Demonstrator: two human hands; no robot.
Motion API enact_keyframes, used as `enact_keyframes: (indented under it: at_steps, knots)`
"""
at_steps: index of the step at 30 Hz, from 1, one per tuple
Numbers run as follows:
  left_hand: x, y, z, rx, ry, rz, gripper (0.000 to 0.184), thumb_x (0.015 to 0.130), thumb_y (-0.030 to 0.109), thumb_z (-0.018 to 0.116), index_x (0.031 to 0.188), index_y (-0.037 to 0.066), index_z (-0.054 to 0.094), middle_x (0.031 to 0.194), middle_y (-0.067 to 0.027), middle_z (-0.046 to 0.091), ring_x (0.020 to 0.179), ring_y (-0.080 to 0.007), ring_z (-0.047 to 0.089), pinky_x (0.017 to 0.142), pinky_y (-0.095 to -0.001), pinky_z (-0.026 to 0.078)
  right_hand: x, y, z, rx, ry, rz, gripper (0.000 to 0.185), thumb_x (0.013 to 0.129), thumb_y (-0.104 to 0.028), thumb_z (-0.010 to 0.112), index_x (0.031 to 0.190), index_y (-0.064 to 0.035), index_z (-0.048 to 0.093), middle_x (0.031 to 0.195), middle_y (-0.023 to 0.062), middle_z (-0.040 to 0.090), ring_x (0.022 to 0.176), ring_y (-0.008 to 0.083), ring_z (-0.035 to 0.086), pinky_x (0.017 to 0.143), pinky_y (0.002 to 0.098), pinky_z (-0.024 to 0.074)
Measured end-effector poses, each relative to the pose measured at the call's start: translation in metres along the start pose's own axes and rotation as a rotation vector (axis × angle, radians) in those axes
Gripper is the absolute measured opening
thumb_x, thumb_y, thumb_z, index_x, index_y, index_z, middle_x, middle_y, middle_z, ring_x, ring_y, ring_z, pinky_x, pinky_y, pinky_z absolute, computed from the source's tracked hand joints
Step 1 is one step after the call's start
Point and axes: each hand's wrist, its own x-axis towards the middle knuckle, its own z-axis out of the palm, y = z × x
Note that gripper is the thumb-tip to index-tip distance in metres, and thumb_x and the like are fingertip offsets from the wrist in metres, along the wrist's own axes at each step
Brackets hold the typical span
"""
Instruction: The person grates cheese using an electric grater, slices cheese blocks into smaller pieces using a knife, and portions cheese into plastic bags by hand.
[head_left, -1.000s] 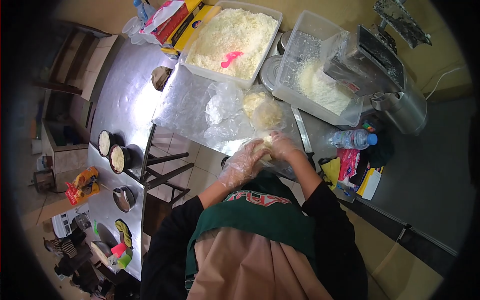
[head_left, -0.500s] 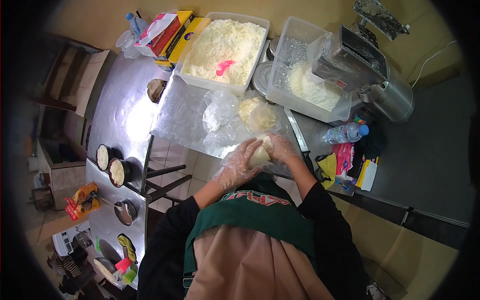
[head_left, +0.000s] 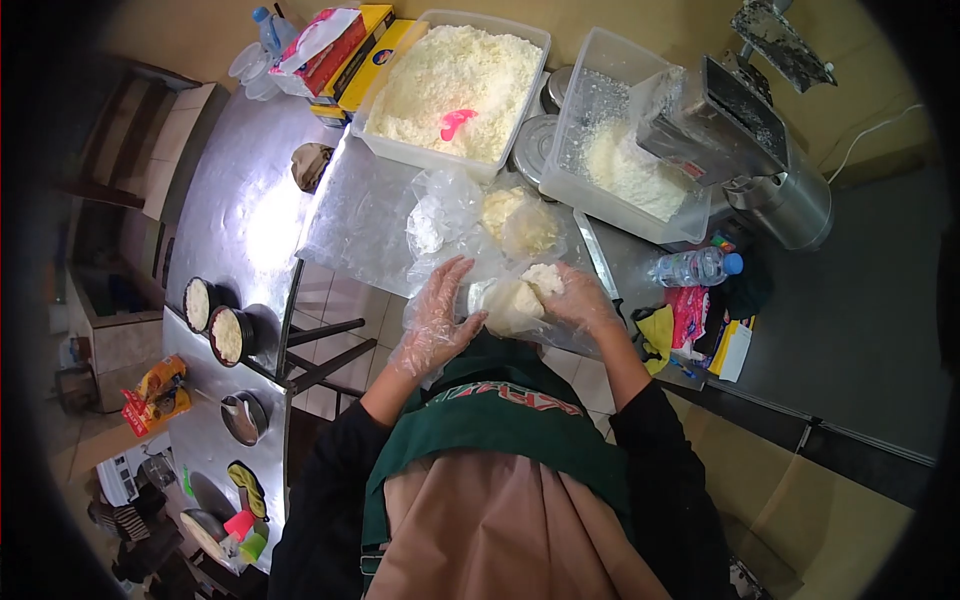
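My left hand (head_left: 437,318), in a clear plastic glove, is open beside a plastic bag (head_left: 513,305) of pale contents at the table's front edge. My right hand (head_left: 578,297), gloved too, is closed round a clump of white crumbly stuff (head_left: 543,279) over the bag's right end. Just behind lie a bag of white powder (head_left: 430,228) and bags of yellowish stuff (head_left: 528,228). A large tub of grated white food (head_left: 440,75) with a pink scoop (head_left: 457,123) stands farther back. To its right, another tub (head_left: 625,165) sits under a metal grating machine (head_left: 710,125).
A knife (head_left: 596,253) lies right of my right hand, near a water bottle (head_left: 697,267) and a yellow cloth (head_left: 655,338). Two filled dark tins (head_left: 230,336) and a pan (head_left: 244,417) stand on the left table. Boxes (head_left: 375,60) are at the back.
My left hand has let go of the bag and moved left, with its fingers spread. The bag now shows between my hands, and my right hand has stayed at the white clump.
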Motion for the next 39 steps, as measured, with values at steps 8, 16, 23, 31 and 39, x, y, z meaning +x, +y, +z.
enact_keyframes:
  at_steps: [8,16,23,31,39]
  knots:
    - [0.011,0.006,-0.008,-0.072,0.094,0.001,0.07,0.082,0.014,0.073,0.144,0.008,0.041,0.144,-0.0215,0.042,0.134,-0.0401,0.043,0.113,-0.0457,0.034,-0.012,0.001,-0.034,0.066,-0.058,0.057,0.068,0.07,-0.031,0.079,0.126,0.0019,0.058,0.119,0.0235,0.066,0.109,0.0361,0.065,0.094,0.0383,0.0498]
    - [0.019,0.015,-0.017,0.033,0.233,0.056,0.068,0.081,0.009,0.073,0.143,0.009,0.045,0.144,-0.0185,0.044,0.129,-0.037,0.05,0.098,-0.0434,0.051,-0.051,-0.042,-0.137,0.351,-0.102,-0.108,0.061,0.075,-0.016,0.078,0.13,0.0016,0.057,0.115,0.0133,0.068,0.103,0.0203,0.064,0.093,0.0348,0.0495]
    - [0.021,0.03,-0.019,-0.01,0.333,0.004,0.072,0.078,0.007,0.073,0.143,0.007,0.043,0.142,-0.023,0.044,0.131,-0.0432,0.045,0.11,-0.0468,0.038,-0.085,-0.082,-0.3,0.573,0.073,-0.43,0.05,0.08,-0.009,0.077,0.126,0.0002,0.059,0.114,0.0046,0.067,0.101,0.0122,0.062,0.094,0.0294,0.0497]
    - [0.016,0.049,-0.013,0.01,0.404,-0.028,0.073,0.076,0.005,0.073,0.143,0.007,0.044,0.142,-0.0224,0.045,0.13,-0.0419,0.047,0.109,-0.0461,0.039,-0.019,-0.041,-0.385,-0.106,0.388,-0.255,0.054,0.074,-0.01,0.072,0.125,0.0001,0.058,0.113,0.0136,0.069,0.104,0.0222,0.064,0.093,0.0345,0.0494]
    - [0.014,0.058,-0.005,0.05,0.458,-0.129,0.071,0.077,0.005,0.074,0.142,0.007,0.045,0.142,-0.0221,0.044,0.129,-0.0407,0.048,0.108,-0.0449,0.041,-0.047,-0.044,-0.373,-0.188,0.647,-0.413,0.029,0.09,-0.018,0.061,0.114,-0.0027,0.065,0.1,0.0195,0.07,0.092,0.0329,0.068,0.085,0.0374,0.0526]
